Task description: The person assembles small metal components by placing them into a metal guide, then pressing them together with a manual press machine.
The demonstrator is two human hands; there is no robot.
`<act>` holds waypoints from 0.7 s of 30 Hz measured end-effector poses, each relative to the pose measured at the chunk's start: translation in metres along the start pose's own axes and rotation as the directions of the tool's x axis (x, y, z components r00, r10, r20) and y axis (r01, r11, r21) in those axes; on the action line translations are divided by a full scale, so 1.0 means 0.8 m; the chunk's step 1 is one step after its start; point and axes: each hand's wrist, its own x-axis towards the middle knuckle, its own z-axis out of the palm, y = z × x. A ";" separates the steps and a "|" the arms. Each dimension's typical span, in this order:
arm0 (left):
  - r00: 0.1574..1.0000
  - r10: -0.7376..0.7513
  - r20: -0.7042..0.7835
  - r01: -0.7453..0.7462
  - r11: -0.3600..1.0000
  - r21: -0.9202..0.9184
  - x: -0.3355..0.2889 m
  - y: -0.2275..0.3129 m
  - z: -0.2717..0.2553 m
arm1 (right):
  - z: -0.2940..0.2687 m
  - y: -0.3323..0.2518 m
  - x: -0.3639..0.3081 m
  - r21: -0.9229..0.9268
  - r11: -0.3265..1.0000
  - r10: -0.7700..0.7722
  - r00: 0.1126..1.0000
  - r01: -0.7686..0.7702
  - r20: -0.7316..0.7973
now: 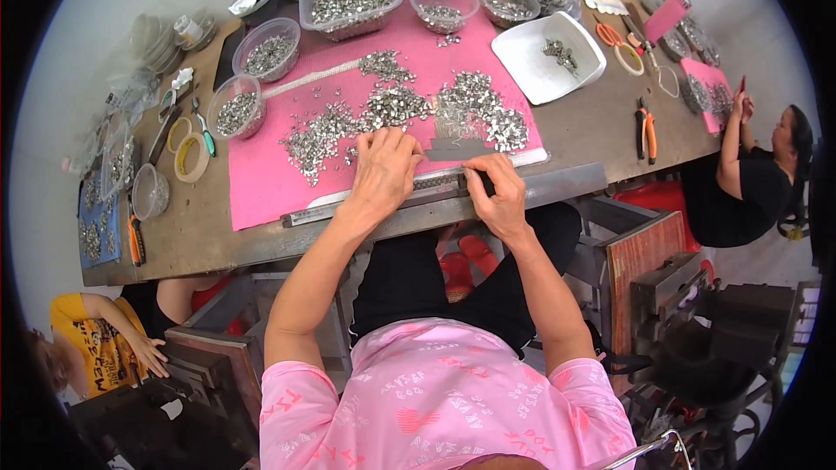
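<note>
My left hand (381, 170) lies palm down on the near edge of a pink mat (261, 178), fingers spread over small silver metal pieces (396, 104) and a long metal strip (366, 202). My right hand (495, 196) is curled at the strip's right part, fingertips pinching something small and dark on it; what exactly it holds I cannot make out. A row of pieces (457, 152) sits lined up just beyond my hands. Heaps of the silver pieces cover the mat's middle.
Clear plastic tubs (350, 0) and bowls (266, 48) of metal pieces ring the mat's far side. A white tray (549, 57), scissors (614, 37), orange pliers (645, 130) and tape rolls (192, 157) lie around. One person sits at right (753, 178), another at lower left (91, 339).
</note>
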 end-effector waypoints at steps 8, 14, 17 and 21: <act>0.996 -0.075 -0.047 0.072 0.996 -0.057 -0.007 -0.001 -0.014 | -0.001 0.001 -0.001 0.011 1.000 0.019 1.000 -0.019 -0.002; 0.999 -0.032 0.011 0.032 0.999 -0.006 0.001 0.002 -0.009 | -0.001 0.000 -0.002 0.016 0.999 0.051 0.999 -0.051 0.003; 1.000 0.008 0.025 -0.010 0.998 0.064 0.005 0.001 -0.005 | -0.001 -0.001 -0.001 0.009 0.998 0.059 0.998 -0.059 0.014; 0.999 0.046 0.017 -0.048 0.994 0.100 0.004 0.003 -0.004 | -0.001 -0.001 -0.001 0.006 0.999 0.049 0.999 -0.049 0.010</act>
